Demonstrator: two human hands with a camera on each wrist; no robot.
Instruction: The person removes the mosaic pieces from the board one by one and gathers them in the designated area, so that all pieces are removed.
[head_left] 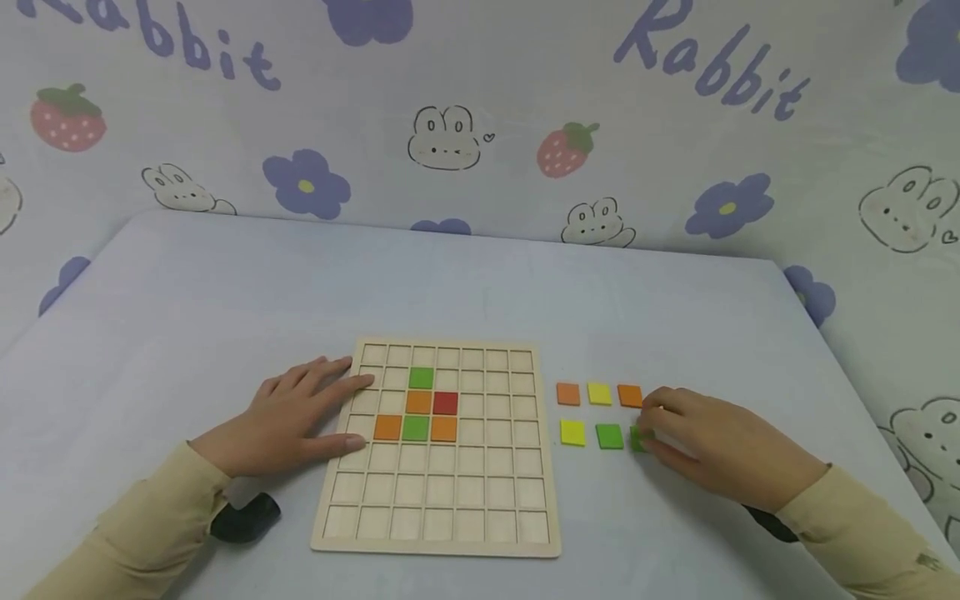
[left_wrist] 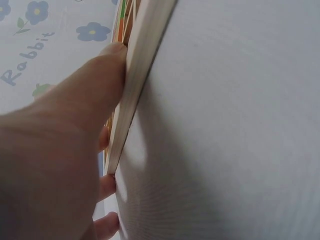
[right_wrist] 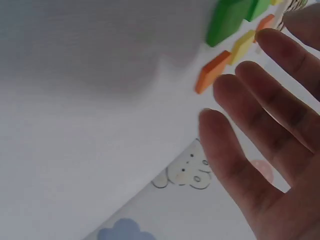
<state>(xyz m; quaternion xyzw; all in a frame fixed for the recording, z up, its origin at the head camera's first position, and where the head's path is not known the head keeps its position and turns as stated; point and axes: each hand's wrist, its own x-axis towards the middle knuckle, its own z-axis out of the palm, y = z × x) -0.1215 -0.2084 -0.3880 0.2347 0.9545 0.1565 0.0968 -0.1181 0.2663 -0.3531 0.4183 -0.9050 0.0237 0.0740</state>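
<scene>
A wooden grid board (head_left: 517,533) lies flat on the table. Several coloured square tiles sit in its cells, among them a red tile (head_left: 446,403) and a green tile (head_left: 421,378). My left hand (head_left: 292,417) rests along the board's left edge, thumb and index finger on the rim, other fingers beside it. Right of the board, my right hand (head_left: 712,442) hovers over the end of two rows of loose tiles. Its fingertips partly cover a green tile (head_left: 636,439) in the head view. The right wrist view shows that green tile (right_wrist: 227,22) outside the bent fingers, not pinched.
Loose tiles beside the board include an orange-red tile (head_left: 568,394), two yellow tiles (head_left: 599,394), an orange tile (head_left: 630,396) and another green tile (head_left: 610,436). White cloth covers the table (head_left: 480,283). A patterned curtain (head_left: 510,83) hangs behind it.
</scene>
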